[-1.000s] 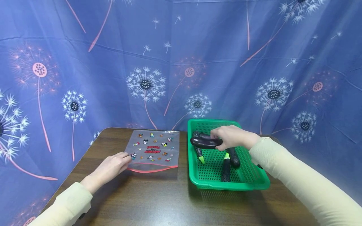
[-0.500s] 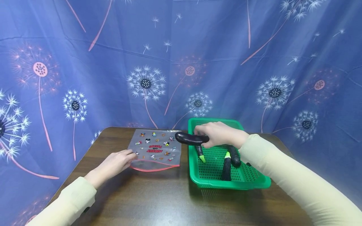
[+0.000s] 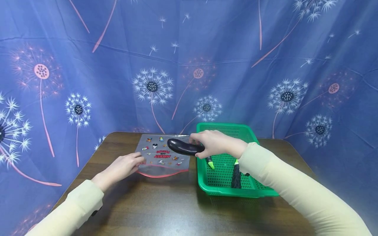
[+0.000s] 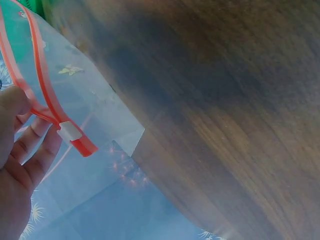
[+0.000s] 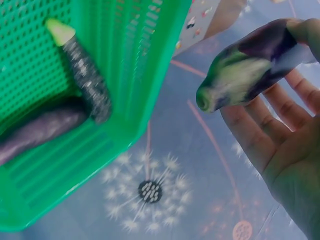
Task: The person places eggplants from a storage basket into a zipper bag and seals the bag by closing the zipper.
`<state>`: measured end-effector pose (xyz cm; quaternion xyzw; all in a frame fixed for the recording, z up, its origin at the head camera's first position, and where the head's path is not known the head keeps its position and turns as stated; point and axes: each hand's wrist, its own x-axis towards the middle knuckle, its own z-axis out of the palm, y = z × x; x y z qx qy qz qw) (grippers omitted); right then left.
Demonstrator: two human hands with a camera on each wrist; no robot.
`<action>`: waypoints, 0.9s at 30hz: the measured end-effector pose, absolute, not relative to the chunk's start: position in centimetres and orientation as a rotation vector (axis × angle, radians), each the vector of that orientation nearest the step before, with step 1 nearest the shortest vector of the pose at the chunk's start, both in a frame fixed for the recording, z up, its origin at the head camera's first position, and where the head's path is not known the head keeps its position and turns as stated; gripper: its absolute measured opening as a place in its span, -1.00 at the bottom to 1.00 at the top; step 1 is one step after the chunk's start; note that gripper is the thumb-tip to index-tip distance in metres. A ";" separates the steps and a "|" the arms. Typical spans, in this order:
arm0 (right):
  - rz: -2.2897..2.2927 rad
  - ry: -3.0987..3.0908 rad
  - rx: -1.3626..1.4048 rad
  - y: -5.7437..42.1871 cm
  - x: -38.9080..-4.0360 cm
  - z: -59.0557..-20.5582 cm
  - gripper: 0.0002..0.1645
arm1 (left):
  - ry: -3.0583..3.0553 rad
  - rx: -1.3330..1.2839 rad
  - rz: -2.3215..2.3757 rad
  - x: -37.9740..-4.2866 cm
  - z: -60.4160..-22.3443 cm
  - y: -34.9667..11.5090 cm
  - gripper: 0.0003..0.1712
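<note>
My right hand [image 3: 214,143] grips a dark, glossy eggplant [image 3: 181,147] in the air, between the basket and the bag. The right wrist view shows the end of this eggplant [image 5: 235,80] jutting out past the thumb and fingers. At the left, my left hand [image 3: 125,166] pinches the edge of a clear zip bag [image 3: 157,168] printed with cartoon figures. In the left wrist view the bag's red zip strip [image 4: 42,72] gapes apart, and a white slider [image 4: 70,131] sits at its end, near the fingertips.
A green perforated basket [image 3: 242,192] stands right of the bag. It holds several dark items, among them a black one with a light green tip [image 3: 236,177]; my right arm hides part of them. The wooden table [image 3: 153,206] ends against a blue dandelion-print curtain [image 3: 236,65].
My right hand has carried the eggplant left, out from above the basket to over the bag's right side. The left hand has shifted slightly right, still holding the bag's edge.
</note>
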<state>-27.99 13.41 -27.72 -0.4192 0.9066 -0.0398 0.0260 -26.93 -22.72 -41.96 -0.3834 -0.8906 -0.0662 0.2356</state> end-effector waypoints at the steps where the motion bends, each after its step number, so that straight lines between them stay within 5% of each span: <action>1: -0.137 2.791 -1.296 13.1 -27.9 -27.8 -0.61 | -2.449 -1.049 -0.180 -27.0 -41.9 -22.7 -0.63; 27: 0.034 2.802 -1.342 7.2 -25.8 -31.4 -0.51 | -2.418 -1.049 -0.217 -27.4 -41.4 -22.7 -0.65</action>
